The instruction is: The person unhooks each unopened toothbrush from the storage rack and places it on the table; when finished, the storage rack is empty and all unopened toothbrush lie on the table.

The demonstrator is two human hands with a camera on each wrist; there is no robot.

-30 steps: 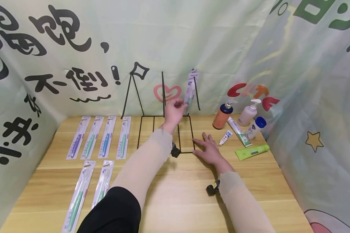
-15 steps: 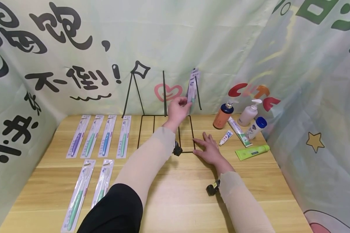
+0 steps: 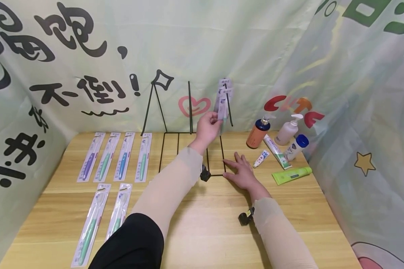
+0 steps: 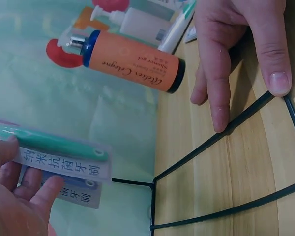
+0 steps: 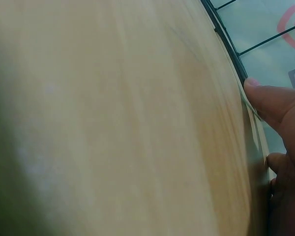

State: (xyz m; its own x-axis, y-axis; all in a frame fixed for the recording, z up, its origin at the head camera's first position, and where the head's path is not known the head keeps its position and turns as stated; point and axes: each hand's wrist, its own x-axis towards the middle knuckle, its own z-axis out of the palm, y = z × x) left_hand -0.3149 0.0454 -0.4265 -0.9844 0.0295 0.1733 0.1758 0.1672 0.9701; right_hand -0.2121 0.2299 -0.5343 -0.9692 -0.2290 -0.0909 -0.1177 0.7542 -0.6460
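My left hand (image 3: 207, 129) pinches the lower end of a packaged toothbrush (image 3: 223, 106) at the right hook of a black wire rack (image 3: 190, 108). In the left wrist view this toothbrush (image 4: 59, 145) has a green handle in clear packaging. A second packaged toothbrush (image 4: 83, 196) hangs just behind it, partly covered by my fingers. Whether the front pack's top is on the hook is hard to tell. My right hand (image 3: 241, 172) rests at the right side of the rack's base, thumb and fingertips touching the wire. In the right wrist view, its thumb (image 5: 270, 101) presses the base wire.
Several packaged toothbrushes (image 3: 122, 157) lie in two rows on the left of the wooden table (image 3: 208, 231). On the right stand an orange pump bottle (image 3: 257, 135), a pink pump bottle (image 3: 285, 133) and a blue-capped bottle (image 3: 295, 147). Toothpaste tubes (image 3: 277, 152) and a green tube (image 3: 291, 175) lie nearby.
My left hand has moved slightly right with the green-handled packaged toothbrush, whose top now overlaps the right hook in the head view. My right hand stays on the rack's base.
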